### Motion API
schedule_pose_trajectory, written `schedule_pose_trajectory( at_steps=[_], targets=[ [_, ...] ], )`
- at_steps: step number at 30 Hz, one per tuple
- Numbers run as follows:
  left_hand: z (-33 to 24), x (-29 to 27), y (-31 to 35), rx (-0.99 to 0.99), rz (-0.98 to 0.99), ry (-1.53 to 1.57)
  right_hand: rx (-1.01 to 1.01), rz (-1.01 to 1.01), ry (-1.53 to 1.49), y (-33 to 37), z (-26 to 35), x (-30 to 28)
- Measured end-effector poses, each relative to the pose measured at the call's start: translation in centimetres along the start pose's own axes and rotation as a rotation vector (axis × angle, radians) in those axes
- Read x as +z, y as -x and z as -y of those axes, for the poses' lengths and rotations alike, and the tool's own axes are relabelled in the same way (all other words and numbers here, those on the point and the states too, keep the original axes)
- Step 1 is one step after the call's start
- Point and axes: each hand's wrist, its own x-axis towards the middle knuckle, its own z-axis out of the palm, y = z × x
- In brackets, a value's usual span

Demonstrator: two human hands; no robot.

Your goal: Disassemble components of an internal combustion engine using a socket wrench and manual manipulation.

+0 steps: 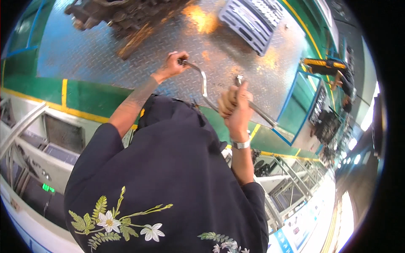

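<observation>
My left hand (174,65) is closed round the upper end of a bent silver speed brace (204,86). The brace slants down to the right, and its lower end meets the fingers of my right hand (235,109). That hand is a fist with the thumb up, wrapped round a straight metal bar that looks like a ratchet wrench (264,114). A shiny head (239,78) shows just above the thumb, and the handle sticks out at the lower right. Whether the right fingers also grip the brace is hidden. Both hands are over the near part of a metal-plated table (139,69).
An open grey socket-set case (247,31) lies at the far right of the table. A large rusty engine part (114,14) rests on a wooden block (135,42) at the far left. White metal frames (25,126) stand behind me. Another person (346,78) is at the right.
</observation>
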Motion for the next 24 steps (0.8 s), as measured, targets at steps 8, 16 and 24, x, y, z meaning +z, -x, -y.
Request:
schedule_pose_trajectory(
  at_steps=[8, 16, 24],
  targets=[
    [2.6, 1.4, 1.3, 0.135, -0.018, -0.264, 0.137, -0.202, -0.251, -1.4, -2.8, 2.4],
    [3.4, 3.8, 3.3, 0.057, 0.015, -0.150, 0.015, -0.308, -0.136, -2.8, -7.5, 1.5],
    [7.9, 6.1, 6.5, -0.031, 0.152, -0.107, 0.098, -0.323, 0.066, -6.5, -10.2, 2.0]
  ],
)
